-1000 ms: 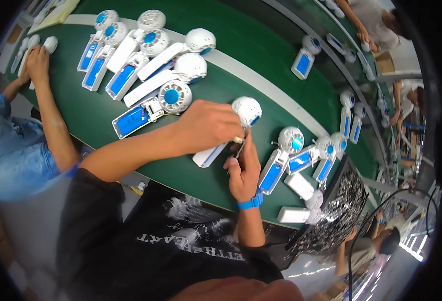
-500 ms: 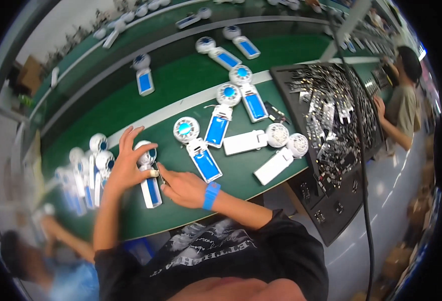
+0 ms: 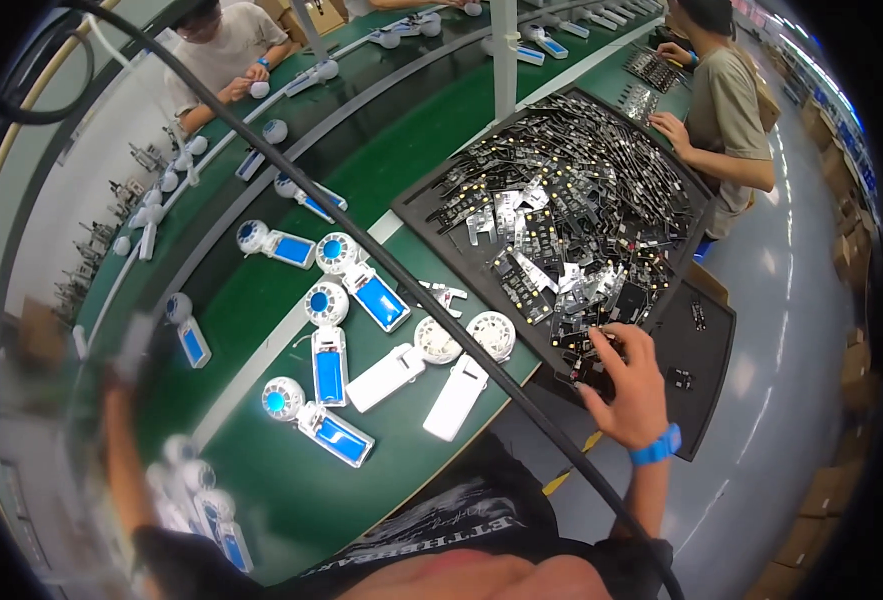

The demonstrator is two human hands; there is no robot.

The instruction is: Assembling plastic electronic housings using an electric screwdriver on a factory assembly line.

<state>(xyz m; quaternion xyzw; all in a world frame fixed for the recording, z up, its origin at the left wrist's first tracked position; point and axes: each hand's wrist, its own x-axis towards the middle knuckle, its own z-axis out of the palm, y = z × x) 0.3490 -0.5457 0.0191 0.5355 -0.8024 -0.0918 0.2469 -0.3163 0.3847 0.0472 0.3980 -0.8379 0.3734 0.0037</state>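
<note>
Right hand (image 3: pixel 629 388) half open at the near corner of a black tray (image 3: pixel 423 212)

Thing nearest the hand: a dark part (image 3: pixel 579 370), lying at the near corner of the tray, just beyond the right end of the green bench (image 3: pixel 291 500). Its long axis could not be read; neighbours overlapped it and the hand covered some of that corner. Farther in, a silver plate (image 3: pixel 533 272) lay with its long axis roughly parallel to the tray's bench-side edge. Thin strips (image 3: pixel 626 165) crowded toward the tray's far and right edges, their long axes in mixed directions.

Right hand: thumb and forefinger well parted, tips directed at the near corner, remaining fingers bent. No clench seen. Dark part lay in view between thumb and forefinger; contact with it could not be judged. Blue band (image 3: pixel 655 446) at the wrist.

Left hand (image 3: pixel 119 382): at the far left, smeared by blur; could not tell whether it was released, clenched or grasping anything.

Bench, right end: two fans lay back side up. One white fan (image 3: pixel 456 398), nearest the corner, had its round head toward the tray. Nearer the middle of the bench, a blue-panelled fan (image 3: pixel 337 436) lay slantwise, round head pointing left, away from the near edge.
</note>
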